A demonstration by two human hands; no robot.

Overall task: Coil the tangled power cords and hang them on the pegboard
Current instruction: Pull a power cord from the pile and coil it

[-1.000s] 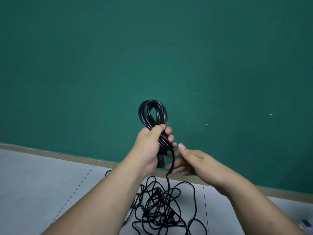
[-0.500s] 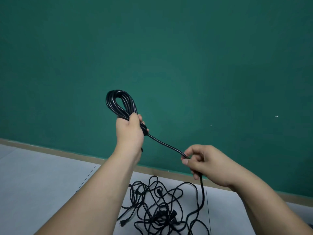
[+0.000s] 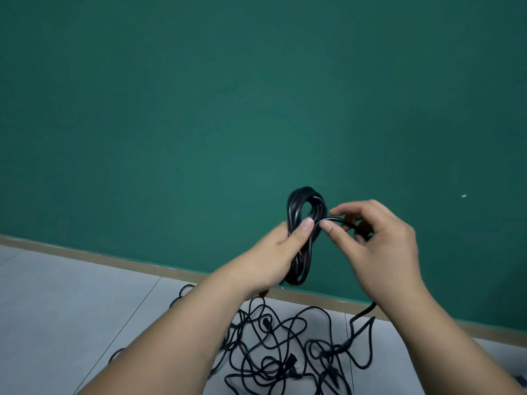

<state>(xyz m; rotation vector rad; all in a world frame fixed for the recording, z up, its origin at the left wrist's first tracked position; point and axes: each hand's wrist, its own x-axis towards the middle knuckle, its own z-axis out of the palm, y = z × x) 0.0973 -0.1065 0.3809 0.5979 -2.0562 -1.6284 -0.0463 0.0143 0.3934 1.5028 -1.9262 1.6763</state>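
Note:
A coil of black power cord (image 3: 296, 208) is held up in front of the green wall. My left hand (image 3: 275, 252) grips the coil round its middle, thumb across the front. Close on its right, my right hand (image 3: 379, 243) pinches the loose strand of the same cord where it crosses the coil. That strand runs down behind my right wrist to the floor. A tangled heap of black cords (image 3: 288, 346) with several plugs lies on the floor below my arms. No pegboard is in view.
The green wall (image 3: 256, 95) fills most of the view, with a tan baseboard (image 3: 114, 259) along its foot. Grey floor tiles (image 3: 71, 309) spread to the left of the heap. A small dark object shows at the bottom right corner.
Half a second ago my hands were apart with the strand stretched between them. My right hand has come up to the coil, and the coil has shifted right and lower.

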